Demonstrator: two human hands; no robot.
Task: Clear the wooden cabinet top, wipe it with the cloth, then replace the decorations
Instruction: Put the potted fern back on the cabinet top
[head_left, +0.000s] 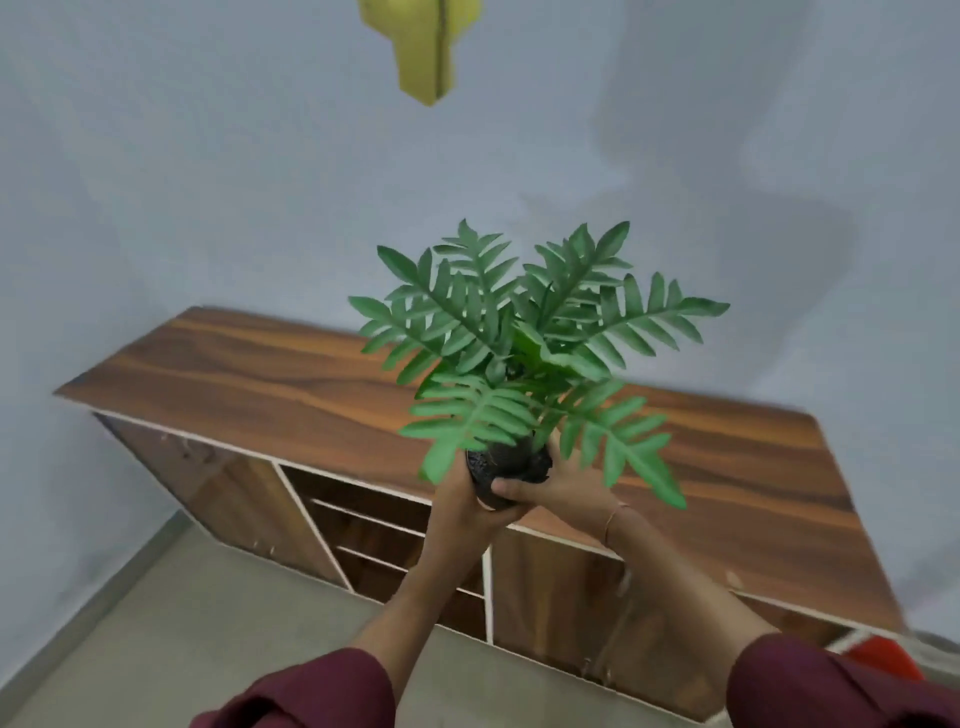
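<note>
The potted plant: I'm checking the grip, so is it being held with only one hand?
No, both the left hand and the right hand wrap the dark pot of the potted plant above the cabinet top.

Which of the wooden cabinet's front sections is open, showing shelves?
The middle section, directly below the left hand, is open with shelves; the sections left and right have closed wooden doors.

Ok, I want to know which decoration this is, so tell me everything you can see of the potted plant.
The potted plant has broad, deeply lobed green leaves fanning out in every direction from a small dark pot with a rough, bumpy surface. It looks artificial, though I can't be sure. It is upright, held in the air in front of the wooden cabinet top, touching nothing but the left hand and right hand cupping the pot.
</note>
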